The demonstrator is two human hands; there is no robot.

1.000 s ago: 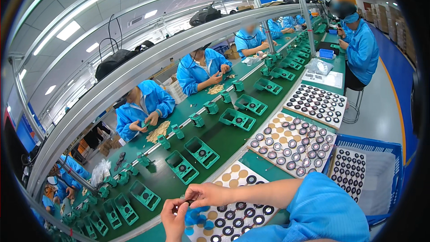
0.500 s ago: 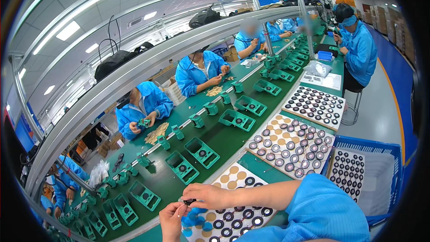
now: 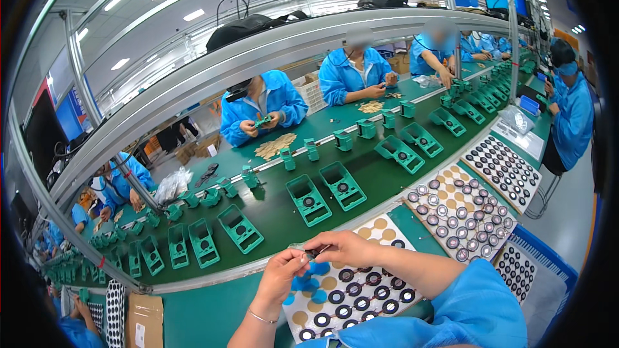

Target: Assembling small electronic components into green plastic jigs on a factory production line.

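My left hand (image 3: 284,274) and right hand (image 3: 342,249) met fingertip to fingertip in narrow pinches on a small dark part (image 3: 313,253), above the ring sheet (image 3: 367,289); two-sided grip presumably for steadiness. Blue discs (image 3: 300,283) lay on the sheet's left side, probably for short reach. Beyond the sheet, green housings (image 3: 300,188) lined the belt (image 3: 277,219), seemingly spaced for easy lifting.

Greens up front, vivid blue on the right sleeve (image 3: 474,303)!
Light green housings (image 3: 343,186) on a darker green conveyor belt (image 3: 279,232), ahead of the left hand (image 3: 282,276); blackish part (image 3: 313,253) touching it; blue discs (image 3: 319,296) beside it; beneath the right hand (image 3: 343,249), white sheet (image 3: 311,320), tan discs (image 3: 329,283), rows of black-and-white rings (image 3: 346,275).
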